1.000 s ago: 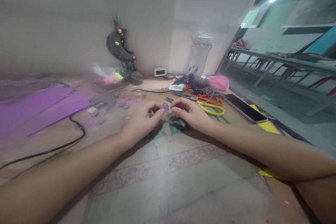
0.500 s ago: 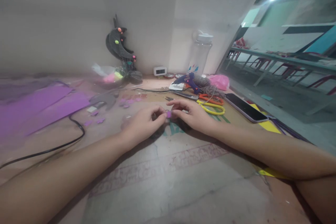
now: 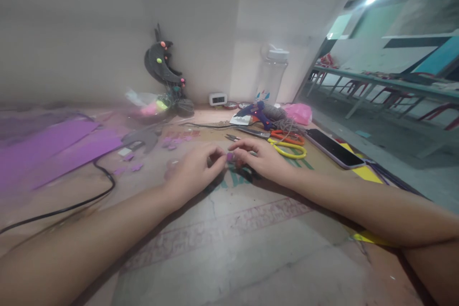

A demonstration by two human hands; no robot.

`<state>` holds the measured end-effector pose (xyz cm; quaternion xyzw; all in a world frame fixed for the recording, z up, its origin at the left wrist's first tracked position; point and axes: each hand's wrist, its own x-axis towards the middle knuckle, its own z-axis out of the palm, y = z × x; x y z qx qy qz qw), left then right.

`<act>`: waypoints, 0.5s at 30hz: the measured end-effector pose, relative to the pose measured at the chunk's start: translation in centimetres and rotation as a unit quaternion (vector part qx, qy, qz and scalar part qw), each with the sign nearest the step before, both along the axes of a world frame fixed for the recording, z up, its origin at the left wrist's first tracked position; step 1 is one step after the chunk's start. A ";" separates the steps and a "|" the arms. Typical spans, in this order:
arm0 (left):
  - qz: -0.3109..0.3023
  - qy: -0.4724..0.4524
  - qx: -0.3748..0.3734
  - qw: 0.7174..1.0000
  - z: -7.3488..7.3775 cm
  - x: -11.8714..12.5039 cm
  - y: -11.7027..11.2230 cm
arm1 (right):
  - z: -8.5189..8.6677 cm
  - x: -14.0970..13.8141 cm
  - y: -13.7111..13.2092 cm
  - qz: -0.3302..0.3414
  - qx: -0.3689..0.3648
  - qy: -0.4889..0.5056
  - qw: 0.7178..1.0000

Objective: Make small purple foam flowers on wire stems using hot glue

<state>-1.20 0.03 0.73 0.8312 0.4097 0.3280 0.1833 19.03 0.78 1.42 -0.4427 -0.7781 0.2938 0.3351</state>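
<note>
A tiny purple piece sits between the fingertips of both hands, low over the cardboard-covered table. My left hand pinches it from the left with fingers curled. Pinching from the right, my right hand has its fingers bent around the same piece. Both forearms rest on the table. Small purple cut-outs lie scattered behind my left hand.
Purple foam sheets lie at the left, with a black cable crossing them. Behind the hands are yellow scissors, orange scissors, a blue glue gun, a phone, a water bottle, a small clock and a dark crescent ornament.
The pinched purple piece has dropped slightly toward the table and the fingertips of both hands have closed in on it. The arms have barely moved.
</note>
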 end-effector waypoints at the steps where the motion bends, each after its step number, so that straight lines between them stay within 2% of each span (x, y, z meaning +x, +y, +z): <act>1: -0.002 0.005 0.006 1.000 0.0 0.0 -0.1 | 0.1 0.0 0.1 0.003 0.004 -0.011 1.000; 7: 0.018 0.001 -0.007 1.000 0.2 0.0 -0.2 | 0.4 -0.1 -0.1 0.034 0.036 -0.042 0.998; 15: -0.004 -0.041 -0.052 0.998 0.2 0.1 0.0 | 0.2 -0.1 0.1 -0.009 0.003 0.009 1.000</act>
